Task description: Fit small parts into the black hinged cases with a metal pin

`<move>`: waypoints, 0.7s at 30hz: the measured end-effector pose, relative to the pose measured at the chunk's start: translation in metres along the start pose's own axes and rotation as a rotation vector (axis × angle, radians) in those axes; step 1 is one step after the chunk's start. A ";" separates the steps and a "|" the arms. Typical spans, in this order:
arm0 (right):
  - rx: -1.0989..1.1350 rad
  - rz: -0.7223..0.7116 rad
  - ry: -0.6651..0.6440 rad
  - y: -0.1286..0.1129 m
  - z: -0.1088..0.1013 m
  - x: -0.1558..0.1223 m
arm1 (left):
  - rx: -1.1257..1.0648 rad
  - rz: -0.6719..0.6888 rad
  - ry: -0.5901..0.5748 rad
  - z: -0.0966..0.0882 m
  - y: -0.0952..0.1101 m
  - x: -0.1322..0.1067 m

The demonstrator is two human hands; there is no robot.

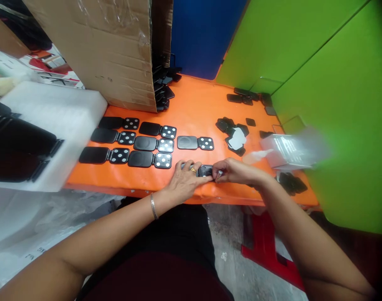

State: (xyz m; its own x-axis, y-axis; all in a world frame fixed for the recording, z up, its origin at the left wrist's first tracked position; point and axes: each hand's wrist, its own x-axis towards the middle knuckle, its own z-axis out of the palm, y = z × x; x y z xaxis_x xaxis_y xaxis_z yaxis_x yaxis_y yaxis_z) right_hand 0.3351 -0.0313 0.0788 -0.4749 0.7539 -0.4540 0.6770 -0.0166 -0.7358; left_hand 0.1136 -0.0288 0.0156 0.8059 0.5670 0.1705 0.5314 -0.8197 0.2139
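Observation:
Near the table's front edge, my left hand [185, 180] presses down on a black hinged two-part piece [206, 170], its fingers curled over the larger part and mostly covering it. At the piece's smaller square end, my right hand [229, 170] is pinched closed around something small and silvery [220, 173], too small to make out. A finished-looking hinged piece [187, 142] lies just behind my hands, with pale dots on its square part. To the left, several similar pieces [143, 159] lie in rows, their dotted squares facing up.
On the orange table [197, 100] stand a tall cardboard box [115, 54] with black parts spilling out and a transparent box [288, 150]. Loose black plates [225, 124] and a white piece [237, 139] lie right of centre. White foam [84, 100] bounds the left; green panels [341, 125] bound the right.

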 end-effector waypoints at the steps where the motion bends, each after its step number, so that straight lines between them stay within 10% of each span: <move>1: 0.058 0.010 -0.030 0.002 0.003 -0.005 | 0.002 -0.001 0.004 0.000 0.000 0.000; 14: 0.657 0.064 0.611 0.012 0.057 -0.035 | -0.032 0.009 0.057 0.003 -0.002 -0.002; 21: 0.280 0.050 0.832 0.024 0.053 0.003 | -0.065 0.005 0.072 0.004 -0.002 -0.002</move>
State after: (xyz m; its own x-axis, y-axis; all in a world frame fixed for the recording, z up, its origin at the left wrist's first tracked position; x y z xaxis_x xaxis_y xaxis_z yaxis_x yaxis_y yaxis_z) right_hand 0.3199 -0.0643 0.0334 0.1896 0.9803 -0.0557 0.4711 -0.1406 -0.8708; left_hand 0.1116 -0.0288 0.0111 0.7863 0.5696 0.2394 0.5077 -0.8165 0.2750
